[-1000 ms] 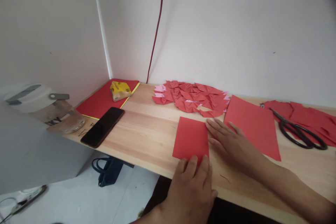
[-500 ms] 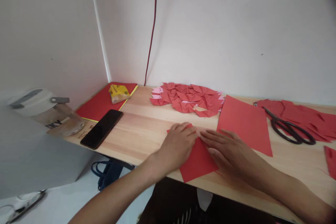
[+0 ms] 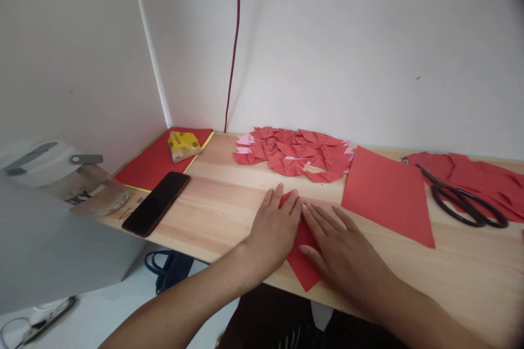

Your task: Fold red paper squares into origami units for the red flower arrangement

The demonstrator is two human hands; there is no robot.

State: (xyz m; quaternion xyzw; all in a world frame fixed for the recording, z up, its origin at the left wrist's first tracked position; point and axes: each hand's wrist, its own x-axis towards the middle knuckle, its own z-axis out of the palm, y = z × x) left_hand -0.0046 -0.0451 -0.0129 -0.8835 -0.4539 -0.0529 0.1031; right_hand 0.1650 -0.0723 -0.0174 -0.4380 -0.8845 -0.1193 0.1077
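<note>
A sheet of red paper [image 3: 306, 262] lies at the front edge of the wooden table, one corner reaching over the edge. Flat on its left side rests my left hand [image 3: 276, 229], fingers stretched out toward the far corner. My right hand [image 3: 344, 245] presses on the right side of the same sheet, fingers extended and thumb spread over the paper. The fingertips of both hands nearly meet near its top. Much of the sheet is covered by my hands. To the right of them lies another flat red sheet [image 3: 387, 196].
Folded red paper pieces [image 3: 303, 150] are heaped by the wall. Black-handled scissors [image 3: 466, 204] lie against more red pieces [image 3: 478, 180] at right. On the left are a phone [image 3: 156, 204], a yellow packet [image 3: 184, 146], a red folder [image 3: 143, 166] and a clear bottle [image 3: 94, 191].
The red paper under my hands has become narrower, its right side now folded in or turned. My right hand has shifted inward and lies flatter; my left fingers have straightened.
</note>
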